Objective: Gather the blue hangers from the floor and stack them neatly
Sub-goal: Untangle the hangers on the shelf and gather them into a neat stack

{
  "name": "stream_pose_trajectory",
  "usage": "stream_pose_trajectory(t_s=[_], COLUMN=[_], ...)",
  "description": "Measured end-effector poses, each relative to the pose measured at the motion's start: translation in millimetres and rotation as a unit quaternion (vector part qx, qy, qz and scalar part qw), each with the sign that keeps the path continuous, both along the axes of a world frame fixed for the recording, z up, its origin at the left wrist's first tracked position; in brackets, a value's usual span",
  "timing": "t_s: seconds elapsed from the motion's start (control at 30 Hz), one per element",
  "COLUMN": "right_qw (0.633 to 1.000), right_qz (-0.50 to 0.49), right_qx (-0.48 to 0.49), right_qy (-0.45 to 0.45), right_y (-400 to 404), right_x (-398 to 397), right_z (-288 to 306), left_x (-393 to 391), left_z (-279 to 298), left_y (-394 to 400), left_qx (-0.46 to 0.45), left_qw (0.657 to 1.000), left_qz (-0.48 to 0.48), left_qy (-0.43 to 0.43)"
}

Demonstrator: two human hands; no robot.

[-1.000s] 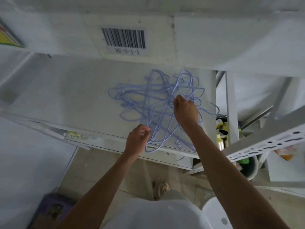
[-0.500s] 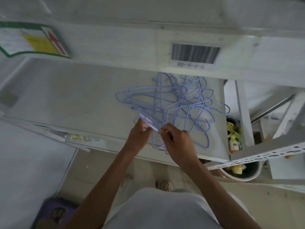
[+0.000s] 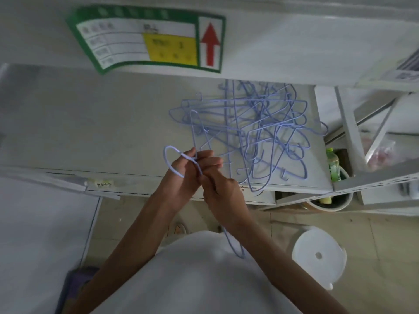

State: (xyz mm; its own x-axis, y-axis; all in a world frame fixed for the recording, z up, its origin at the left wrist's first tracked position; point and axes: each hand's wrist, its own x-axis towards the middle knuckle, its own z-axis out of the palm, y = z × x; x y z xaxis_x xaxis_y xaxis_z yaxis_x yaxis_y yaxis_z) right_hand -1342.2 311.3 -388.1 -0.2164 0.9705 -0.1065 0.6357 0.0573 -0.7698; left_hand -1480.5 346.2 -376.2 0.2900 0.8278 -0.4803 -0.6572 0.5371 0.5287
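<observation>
On the shelf (image 3: 113, 123) before us, seen from the head camera, the blue hangers (image 3: 256, 132) lie in a tangled heap toward its right side, under the green label (image 3: 145, 39). Our left hand (image 3: 181, 177) is closed around the hook of one hanger (image 3: 172, 162), while our right hand (image 3: 223, 196) grips the same wire lower down, its end hanging toward our lap. We judge both hands hold it this way to free it from the tangle before stacking.

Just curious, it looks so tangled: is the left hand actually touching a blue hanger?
Touching. The head view shows the left hand pinching the blue hanger, its loop curving around the fingers.
</observation>
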Motion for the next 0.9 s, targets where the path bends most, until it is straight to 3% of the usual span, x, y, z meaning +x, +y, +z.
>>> stream_pose_trajectory(t_s=[0.1, 0.23, 0.3, 0.37, 0.47, 0.73, 0.9], right_qw=[0.993, 0.987, 0.986, 0.993, 0.991, 0.965, 0.948], right_qz=[-0.01, -0.101, -0.089, -0.065, -0.113, -0.181, -0.217], right_qx=[0.044, 0.025, 0.024, -0.005, -0.026, -0.041, -0.122], right_qy=[-0.105, -0.121, -0.141, -0.098, -0.06, -0.183, -0.199], right_y=[-2, 9, 23, 39, 59, 96, 125], right_x=[-15, -20, -24, -27, -30, -42, -44], right_z=[-1, -16, -26, -39, -58, -98, -106], left_x=[-24, -54, -69, -87, -109, -118, -142], left_z=[-2, -5, -9, -10, -14, -19, -28], left_y=[2, 4, 9, 15, 18, 20, 24], left_qx=[-0.018, -0.06, -0.084, -0.111, -0.11, -0.06, -0.08], left_qw=[1.0, 0.998, 0.995, 0.991, 0.986, 0.955, 0.953], left_qz=[0.011, -0.02, -0.04, -0.063, -0.102, -0.234, -0.263], left_qy=[0.006, 0.001, 0.023, -0.024, -0.068, -0.171, -0.13])
